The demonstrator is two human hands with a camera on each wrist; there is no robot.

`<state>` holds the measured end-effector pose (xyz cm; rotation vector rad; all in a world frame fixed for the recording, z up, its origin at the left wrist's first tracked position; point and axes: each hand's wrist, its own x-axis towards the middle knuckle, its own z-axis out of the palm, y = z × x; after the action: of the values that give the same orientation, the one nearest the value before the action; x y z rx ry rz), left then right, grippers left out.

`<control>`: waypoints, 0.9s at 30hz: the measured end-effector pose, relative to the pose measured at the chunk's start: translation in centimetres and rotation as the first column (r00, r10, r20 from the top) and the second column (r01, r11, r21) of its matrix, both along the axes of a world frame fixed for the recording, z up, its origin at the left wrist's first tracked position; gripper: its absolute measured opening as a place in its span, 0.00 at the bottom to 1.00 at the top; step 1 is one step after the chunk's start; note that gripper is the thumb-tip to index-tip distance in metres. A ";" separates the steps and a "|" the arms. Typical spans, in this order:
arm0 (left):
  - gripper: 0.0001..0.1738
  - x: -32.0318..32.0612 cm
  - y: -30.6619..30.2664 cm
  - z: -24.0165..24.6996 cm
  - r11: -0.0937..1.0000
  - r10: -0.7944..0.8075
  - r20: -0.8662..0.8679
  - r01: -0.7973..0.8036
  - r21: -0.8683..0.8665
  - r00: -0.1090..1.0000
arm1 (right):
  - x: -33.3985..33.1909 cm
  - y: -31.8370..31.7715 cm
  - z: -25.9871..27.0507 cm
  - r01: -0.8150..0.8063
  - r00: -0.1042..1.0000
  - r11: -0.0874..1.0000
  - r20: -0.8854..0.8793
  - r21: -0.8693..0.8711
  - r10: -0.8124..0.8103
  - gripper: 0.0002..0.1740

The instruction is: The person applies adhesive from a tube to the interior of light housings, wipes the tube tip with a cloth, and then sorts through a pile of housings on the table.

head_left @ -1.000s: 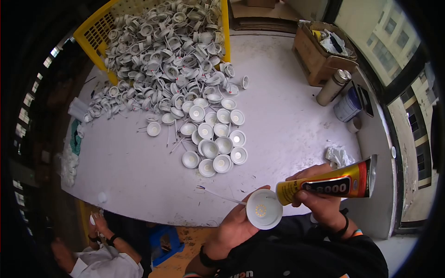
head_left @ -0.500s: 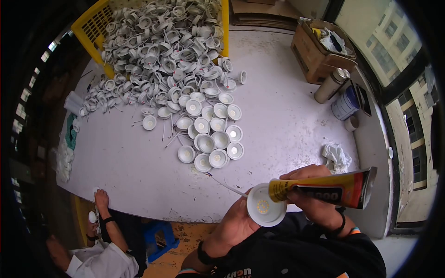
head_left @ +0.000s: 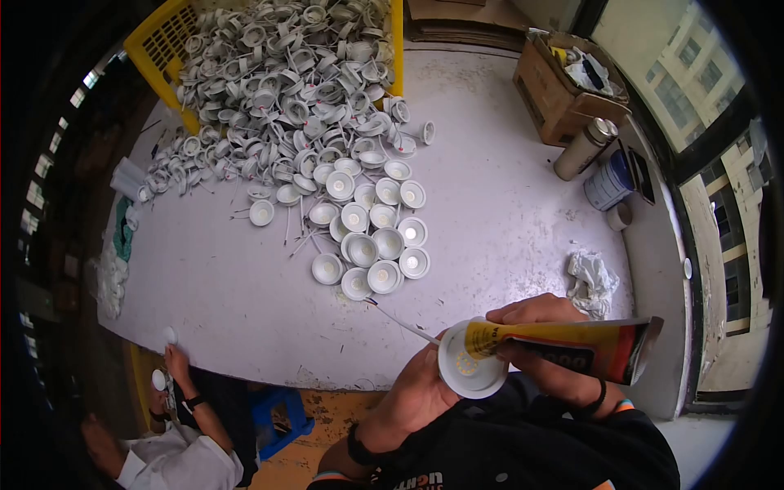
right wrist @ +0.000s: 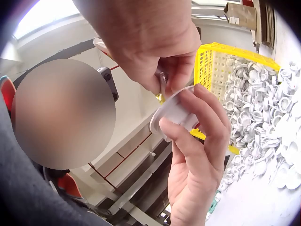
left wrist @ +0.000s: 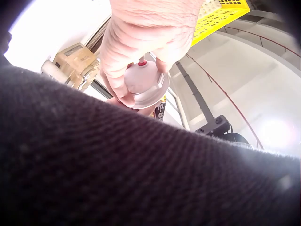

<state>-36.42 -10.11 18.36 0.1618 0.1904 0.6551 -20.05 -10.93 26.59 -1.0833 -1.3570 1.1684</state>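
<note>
A round white downlight (head_left: 472, 384) with a ring of small yellow LEDs inside sits in my left hand (head_left: 415, 392), its open face turned up. Its wire (head_left: 400, 318) trails off toward the table. In the right wrist view the left fingers (right wrist: 207, 110) and thumb pinch the lamp's body (right wrist: 178, 115). My right hand (head_left: 563, 387) grips a yellow, black and red glue tube (head_left: 608, 339). The tube's front end overlaps the lamp's rim in the head view, which hides its tip there.
Many white lamps (head_left: 269, 106) spill from a yellow crate (head_left: 398, 49); several stand face up nearer me. Along the right are a cardboard box (head_left: 547, 102), a metal flask (head_left: 584, 151), a tub (head_left: 608, 184) and crumpled white plastic (head_left: 594, 282). Another person (head_left: 188, 449) works at lower left.
The tube's tail has swung downward and its front end has come over the lamp. The lamp has shifted slightly right. The other person's hand has moved up to the table edge.
</note>
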 end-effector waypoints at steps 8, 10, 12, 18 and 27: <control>0.37 -0.9 0.4 0.1 0.993 0.104 -0.137 -0.094 0.073 0.985 | 0.8 0.7 0.1 -0.019 0.881 0.946 0.452 0.322 -0.136 0.15; 0.36 -0.9 0.5 0.2 0.979 0.179 -0.124 -0.165 0.116 0.976 | 0.9 0.6 0.9 -0.025 0.868 0.953 0.480 0.302 -0.129 0.15; 0.36 -1.0 0.6 0.2 0.976 0.190 -0.146 -0.171 0.133 0.971 | 0.8 0.5 1.4 -0.023 0.853 0.974 0.513 0.225 -0.098 0.10; 0.36 -0.8 0.6 -0.3 0.956 0.232 -0.223 -0.179 0.232 0.947 | 1.3 0.3 1.9 -0.156 0.921 0.988 0.364 0.011 0.141 0.13; 0.35 -0.7 0.8 -1.0 0.978 0.151 -0.140 -0.127 0.166 0.979 | -2.4 1.0 -0.6 0.039 0.986 0.975 -0.148 -0.220 -0.073 0.11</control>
<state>-37.07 -9.31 17.37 0.3528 0.2992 0.7985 -22.45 -9.93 25.95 -1.1502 -1.0904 1.3533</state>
